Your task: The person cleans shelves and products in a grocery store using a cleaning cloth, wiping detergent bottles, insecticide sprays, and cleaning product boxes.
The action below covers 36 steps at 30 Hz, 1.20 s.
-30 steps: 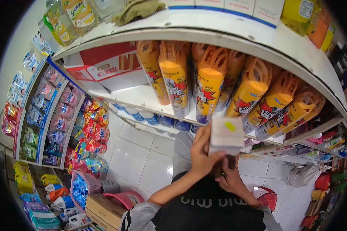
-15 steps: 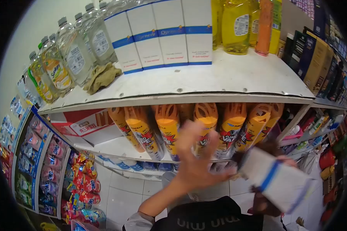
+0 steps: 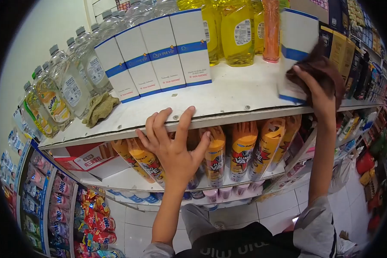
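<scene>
While left hand (image 3: pixel 171 148) sits spread on shelf edge (image 3: pixel 249 115) | right hand (image 3: pixel 322 96) clutches brown cloth (image 3: pixel 333 75) against upright, blue-banded white box (image 3: pixel 293 51)

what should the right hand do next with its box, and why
Probably ease the box left toward the four similar boxes: the right hand, holding a brown cloth, is against it near the shelf's front edge, apart from that row.

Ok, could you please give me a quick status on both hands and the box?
Left hand open at shelf edge. Right hand gripping brown cloth at lone white box, box upright, slightly blurred. Orange bottle close beside it.
</scene>
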Available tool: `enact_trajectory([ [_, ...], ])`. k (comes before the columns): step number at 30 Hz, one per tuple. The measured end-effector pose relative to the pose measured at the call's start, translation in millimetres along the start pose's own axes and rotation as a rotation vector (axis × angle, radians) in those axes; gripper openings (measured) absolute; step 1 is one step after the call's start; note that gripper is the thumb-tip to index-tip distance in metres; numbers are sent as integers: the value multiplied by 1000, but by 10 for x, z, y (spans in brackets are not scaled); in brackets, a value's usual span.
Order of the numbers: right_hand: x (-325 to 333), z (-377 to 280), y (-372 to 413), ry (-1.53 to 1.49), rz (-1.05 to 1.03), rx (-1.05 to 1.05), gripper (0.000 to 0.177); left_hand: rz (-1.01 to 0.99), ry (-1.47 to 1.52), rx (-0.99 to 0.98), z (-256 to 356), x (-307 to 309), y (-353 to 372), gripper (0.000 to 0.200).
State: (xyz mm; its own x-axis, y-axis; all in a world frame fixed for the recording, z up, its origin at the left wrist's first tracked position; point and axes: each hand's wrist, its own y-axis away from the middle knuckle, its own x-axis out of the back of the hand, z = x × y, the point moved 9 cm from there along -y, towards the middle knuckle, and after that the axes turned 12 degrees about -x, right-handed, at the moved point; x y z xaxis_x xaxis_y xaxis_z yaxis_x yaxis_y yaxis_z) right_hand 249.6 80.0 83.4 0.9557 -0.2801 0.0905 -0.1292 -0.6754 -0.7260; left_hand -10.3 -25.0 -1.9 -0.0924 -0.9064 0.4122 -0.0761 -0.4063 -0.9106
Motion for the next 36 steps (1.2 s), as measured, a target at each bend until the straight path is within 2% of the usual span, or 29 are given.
enact_trajectory([
  [2, -114, 76, -81, 177, -93, 10, 19, -31, -9, -5, 49, 52, -18, 51],
  [4, -320, -19, -4, 406, -223, 433, 18, -17, -26, -10, 58, 73, -42, 51],
  [6, -478, -36, 55, 503, -341, 642, 20, 3, -33, -6, 79, 56, -27, 51],
  [8, -681, -116, 53, 459, -432, 622, 23, 16, -28, -3, 89, 52, -2, 50],
  [10, -822, 102, -64, 362, -474, 159, 23, 28, -27, -12, 69, 54, -13, 48],
  [11, -955, 75, -85, 361, -506, 370, 26, 25, -29, -16, 49, 51, -2, 48],
  [14, -1264, 199, -155, 533, -558, 328, 26, 34, -28, -22, 11, 71, 9, 44],
  [18, -1448, 79, -100, 481, -628, 473, 27, 16, -23, -31, -23, 53, 50, 43],
  [24, -1610, 294, -207, 612, -643, 264, 32, 20, -25, -64, -10, 60, 36, 42],
  [27, -1660, 305, -229, 513, -718, 315, 31, 8, -21, -71, -11, 72, 41, 42],
  [30, -1540, 376, -210, 685, -639, 130, 28, 24, 30, -112, -20, 61, 14, 47],
  [31, -1609, 404, -261, 623, -530, 323, 29, 24, 52, -124, -14, 100, 19, 48],
  [32, -1599, 607, -286, 483, -747, 253, 30, 23, 74, -135, -6, 142, 36, 50],
  [34, -1361, 217, -7, 499, -561, 369, 29, 38, 131, -174, -40, 310, 75, 48],
  [36, -1175, -161, 417, 435, -517, 473, 29, 58, 205, -245, -2, 502, 160, 45],
])
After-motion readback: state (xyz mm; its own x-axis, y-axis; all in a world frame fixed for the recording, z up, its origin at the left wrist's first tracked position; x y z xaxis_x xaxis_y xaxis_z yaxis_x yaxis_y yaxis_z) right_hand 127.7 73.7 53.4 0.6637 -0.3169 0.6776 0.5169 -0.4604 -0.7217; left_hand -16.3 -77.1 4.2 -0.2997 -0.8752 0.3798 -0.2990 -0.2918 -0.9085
